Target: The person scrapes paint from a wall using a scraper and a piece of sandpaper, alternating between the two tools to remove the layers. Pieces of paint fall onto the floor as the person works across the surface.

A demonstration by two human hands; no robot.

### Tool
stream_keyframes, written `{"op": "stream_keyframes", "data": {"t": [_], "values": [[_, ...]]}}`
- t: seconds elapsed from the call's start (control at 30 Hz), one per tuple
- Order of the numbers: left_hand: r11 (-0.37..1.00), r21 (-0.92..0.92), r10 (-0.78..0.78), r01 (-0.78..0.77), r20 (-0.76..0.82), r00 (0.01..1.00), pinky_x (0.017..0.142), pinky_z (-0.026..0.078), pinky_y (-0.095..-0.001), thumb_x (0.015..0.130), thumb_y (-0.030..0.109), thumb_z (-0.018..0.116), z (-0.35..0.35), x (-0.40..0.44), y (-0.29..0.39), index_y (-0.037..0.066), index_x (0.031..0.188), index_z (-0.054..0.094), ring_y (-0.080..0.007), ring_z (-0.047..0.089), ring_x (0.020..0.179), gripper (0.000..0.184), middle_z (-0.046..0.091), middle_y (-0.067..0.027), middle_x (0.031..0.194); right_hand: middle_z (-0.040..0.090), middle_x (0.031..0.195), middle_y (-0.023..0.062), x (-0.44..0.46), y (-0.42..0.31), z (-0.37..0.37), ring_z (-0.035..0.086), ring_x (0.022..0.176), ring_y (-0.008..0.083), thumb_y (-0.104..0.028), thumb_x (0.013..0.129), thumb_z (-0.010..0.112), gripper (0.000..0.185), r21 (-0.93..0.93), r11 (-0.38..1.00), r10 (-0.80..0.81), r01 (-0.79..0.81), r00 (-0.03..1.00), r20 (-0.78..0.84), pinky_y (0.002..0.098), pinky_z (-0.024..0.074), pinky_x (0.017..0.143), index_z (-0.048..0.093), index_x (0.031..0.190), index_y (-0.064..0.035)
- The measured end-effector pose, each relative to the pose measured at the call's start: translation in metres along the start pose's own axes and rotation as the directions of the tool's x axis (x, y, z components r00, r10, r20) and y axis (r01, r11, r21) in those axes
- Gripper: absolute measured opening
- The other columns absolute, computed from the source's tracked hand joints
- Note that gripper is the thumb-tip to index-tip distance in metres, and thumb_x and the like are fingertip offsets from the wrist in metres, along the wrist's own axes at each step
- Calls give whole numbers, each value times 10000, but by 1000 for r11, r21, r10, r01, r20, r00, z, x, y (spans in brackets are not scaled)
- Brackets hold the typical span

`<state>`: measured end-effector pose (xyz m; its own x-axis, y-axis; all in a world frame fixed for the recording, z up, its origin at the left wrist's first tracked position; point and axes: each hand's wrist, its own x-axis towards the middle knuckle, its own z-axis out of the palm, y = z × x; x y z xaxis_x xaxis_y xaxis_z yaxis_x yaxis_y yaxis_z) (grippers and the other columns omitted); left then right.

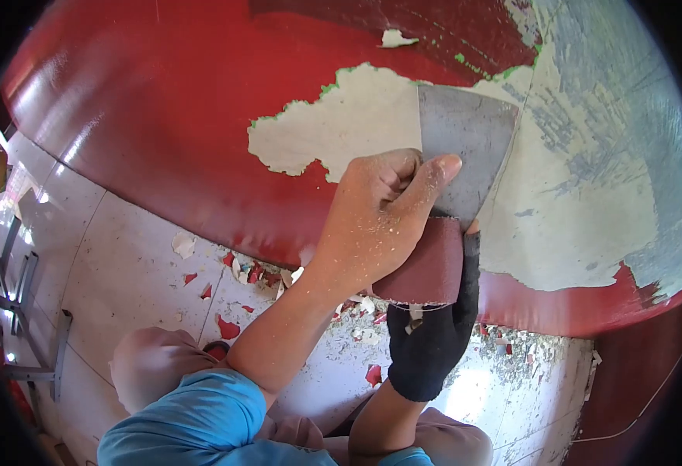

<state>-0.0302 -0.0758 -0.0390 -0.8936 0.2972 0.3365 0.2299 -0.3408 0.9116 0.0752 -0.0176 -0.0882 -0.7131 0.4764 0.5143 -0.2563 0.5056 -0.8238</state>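
A wide scraper's flat grey metal blade (465,132) points upward in front of the red surface (178,116). My bare left hand (380,213), dusted with pale specks, is closed at the blade's left edge, its thumb lying across the blade's face. Below the blade bends a reddish-brown piece of sandpaper (426,264), covering the scraper's handle area. My right hand (430,346), in a black glove, is wrapped round the scraper from beneath, behind the sandpaper. One bare fingertip shows beside the blade's lower right corner. The handle itself is hidden.
Off-white patches (341,120) with ragged green-tinged edges break the red coat. A larger grey-streaked bare area (582,171) lies to the right. Red and white paint flakes (228,328) litter the pale tiled floor (123,256). A metal frame (26,311) stands at left.
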Motion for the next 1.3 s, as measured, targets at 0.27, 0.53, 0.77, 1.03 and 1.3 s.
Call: {"op": "stream_keyframes", "data": {"t": [0.27, 0.53, 0.77, 1.03, 1.3], "values": [[999, -29, 22, -23, -52, 998, 455, 257, -244, 905, 221, 576, -9, -6, -4, -22, 632, 495, -40, 312, 555, 375, 394, 37, 554, 415, 1358, 196, -3, -21, 11, 504, 1167, 270, -106, 812, 614, 630, 627, 684, 392, -373, 913, 116, 352, 412, 970, 329, 1357, 34], [999, 12, -42, 43, -51, 998, 453, 258, -247, 896, 262, 586, -16, -8, -7, -8, 605, 478, -34, 317, 554, 412, 397, 41, 552, 599, 1033, 30, -6, -21, 16, 471, 595, 26, -124, 880, 562, 574, 626, 692, 364, -359, 923, 127, 181, 379, 493, 332, 1404, -88], [998, -56, -26, 24, -33, 999, 453, 261, -240, 899, 260, 586, -16, 5, -11, -4, 604, 476, -28, 324, 553, 411, 393, 43, 553, 441, 1341, 181, -1, -27, 14, 506, 1162, 256, -82, 822, 594, 597, 518, 781, 344, -349, 933, 109, 334, 412, 960, 345, 1354, 25], [995, -104, 5, -7, -12, 1000, 452, 265, -225, 913, 264, 567, 4, -5, -3, -32, 671, 538, -22, 334, 567, 383, 418, 46, 572, 443, 1329, 222, -3, -41, -2, 506, 1162, 312, -113, 831, 578, 528, 511, 786, 354, -348, 931, 89, 354, 414, 952, 401, 1304, 43], [976, -207, -68, 66, 1, 998, 446, 261, -236, 917, 250, 563, 14, -7, 3, -33, 656, 533, -23, 326, 557, 387, 409, 48, 561, 459, 1311, 218, 7, -31, -10, 523, 1125, 293, -108, 838, 563, 519, 456, 816, 350, -354, 932, 98, 340, 427, 915, 401, 1308, 41]]}}
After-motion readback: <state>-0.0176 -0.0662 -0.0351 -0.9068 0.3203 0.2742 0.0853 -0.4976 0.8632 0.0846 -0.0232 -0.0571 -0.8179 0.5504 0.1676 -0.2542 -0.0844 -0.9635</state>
